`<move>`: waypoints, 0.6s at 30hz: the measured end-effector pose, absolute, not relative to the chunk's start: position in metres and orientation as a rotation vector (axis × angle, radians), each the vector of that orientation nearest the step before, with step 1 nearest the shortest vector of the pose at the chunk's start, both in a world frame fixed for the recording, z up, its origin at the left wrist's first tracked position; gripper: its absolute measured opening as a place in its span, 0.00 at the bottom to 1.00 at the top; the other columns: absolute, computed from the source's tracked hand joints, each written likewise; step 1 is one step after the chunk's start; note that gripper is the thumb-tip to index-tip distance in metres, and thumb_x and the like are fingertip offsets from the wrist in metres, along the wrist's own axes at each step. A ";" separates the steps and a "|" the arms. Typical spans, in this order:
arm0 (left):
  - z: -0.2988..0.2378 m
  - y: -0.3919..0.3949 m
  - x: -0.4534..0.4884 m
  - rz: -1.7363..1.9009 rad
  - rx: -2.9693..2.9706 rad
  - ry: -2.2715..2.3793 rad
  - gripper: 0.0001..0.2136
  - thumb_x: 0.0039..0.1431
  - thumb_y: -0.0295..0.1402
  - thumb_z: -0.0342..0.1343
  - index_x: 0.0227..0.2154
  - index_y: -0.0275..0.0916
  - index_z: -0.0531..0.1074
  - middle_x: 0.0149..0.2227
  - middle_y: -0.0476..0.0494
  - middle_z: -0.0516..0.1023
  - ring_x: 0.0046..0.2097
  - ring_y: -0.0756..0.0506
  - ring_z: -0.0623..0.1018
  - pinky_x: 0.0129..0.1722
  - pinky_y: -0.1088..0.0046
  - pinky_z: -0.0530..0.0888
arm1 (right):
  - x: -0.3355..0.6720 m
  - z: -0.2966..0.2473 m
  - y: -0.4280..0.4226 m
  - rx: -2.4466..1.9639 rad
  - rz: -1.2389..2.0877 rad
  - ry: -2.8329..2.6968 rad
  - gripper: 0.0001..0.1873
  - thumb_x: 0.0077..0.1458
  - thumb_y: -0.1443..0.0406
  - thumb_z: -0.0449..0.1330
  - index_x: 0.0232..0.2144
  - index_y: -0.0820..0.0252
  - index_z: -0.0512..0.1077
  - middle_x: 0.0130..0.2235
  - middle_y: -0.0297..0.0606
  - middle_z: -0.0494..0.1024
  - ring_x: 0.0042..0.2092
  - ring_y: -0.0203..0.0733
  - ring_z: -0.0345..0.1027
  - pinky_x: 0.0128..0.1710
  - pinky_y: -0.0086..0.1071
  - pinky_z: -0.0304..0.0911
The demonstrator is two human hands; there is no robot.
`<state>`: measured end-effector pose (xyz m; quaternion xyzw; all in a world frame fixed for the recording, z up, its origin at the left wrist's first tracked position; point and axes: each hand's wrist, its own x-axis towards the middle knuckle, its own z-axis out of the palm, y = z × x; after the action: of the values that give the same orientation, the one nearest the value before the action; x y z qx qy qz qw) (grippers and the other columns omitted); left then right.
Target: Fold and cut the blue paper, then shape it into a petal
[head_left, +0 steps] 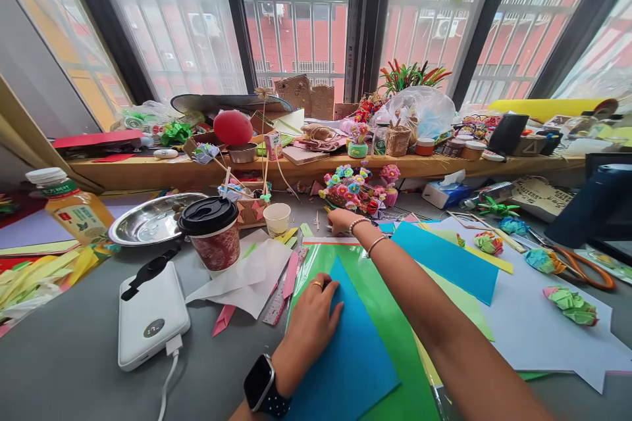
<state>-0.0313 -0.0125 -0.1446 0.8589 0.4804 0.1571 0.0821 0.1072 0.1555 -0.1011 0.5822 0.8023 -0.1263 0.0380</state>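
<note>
The left hand rests on the folded blue paper, a pointed triangular piece lying on top of the green packet directly in front of the person. The left fingers are loosely bent and moderately spread, with the thumb set apart; they bear on the sheet near its upper point and grip nothing visible. The right hand extends forward to the far edge of the green packet, near small pale sticks on the gray table. The right fingers are drawn together and pointed left—whether they hold an item cannot be determined at this scale. To the left of the packet are crumpled white paper, a lidded cup and a white power bank with a cable connected. A small paper cup stands beyond the white paper. To the right, partly beyond the right forearm, a second blue sheet overlaps other papers. Orange-handled scissors lie farther right—beside crumpled paper pieces. Colorful craft flowers stand just beyond the right hand.
</note>
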 end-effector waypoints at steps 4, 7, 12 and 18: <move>-0.147 -0.012 -0.033 0.488 2.543 1.405 0.13 0.54 0.29 0.47 0.43 0.36 0.65 0.46 0.38 0.67 0.46 0.43 0.71 0.45 0.65 0.69 | 0.105 -0.087 0.152 1.904 -0.356 2.660 0.13 0.55 0.63 0.53 0.43 0.62 0.66 0.45 0.40 0.68 0.42 0.41 0.65 0.41 0.40 0.63; -0.146 -0.007 -0.036 0.606 2.486 1.360 0.13 0.55 0.30 0.47 0.43 0.36 0.65 0.45 0.38 0.69 0.45 0.42 0.72 0.44 0.64 0.70 | 0.109 -0.074 0.139 2.058 -0.322 2.852 0.10 0.56 0.66 0.51 0.39 0.65 0.67 0.43 0.42 0.70 0.45 0.43 0.63 0.44 0.39 0.59; -0.129 0.002 -0.039 1.085 2.186 1.368 0.13 0.55 0.36 0.47 0.43 0.39 0.63 0.43 0.40 0.69 0.41 0.44 0.73 0.40 0.64 0.72 | 0.124 -0.068 0.089 2.142 -0.574 3.087 0.10 0.54 0.63 0.52 0.34 0.65 0.67 0.35 0.40 0.74 0.37 0.38 0.68 0.36 0.28 0.61; -0.105 0.005 -0.033 0.959 1.631 1.127 0.11 0.50 0.40 0.53 0.27 0.36 0.70 0.27 0.46 0.75 0.29 0.47 0.76 0.30 0.72 0.73 | 0.134 -0.087 0.020 2.138 -2.037 2.940 0.13 0.41 0.58 0.62 0.25 0.62 0.69 0.25 0.32 0.71 0.27 0.32 0.63 0.26 0.26 0.57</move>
<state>-0.0326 0.0047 -0.1045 0.6603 0.4563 0.3885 0.4526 0.1345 0.0197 -0.0869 0.4471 0.6149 -0.4260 -0.4905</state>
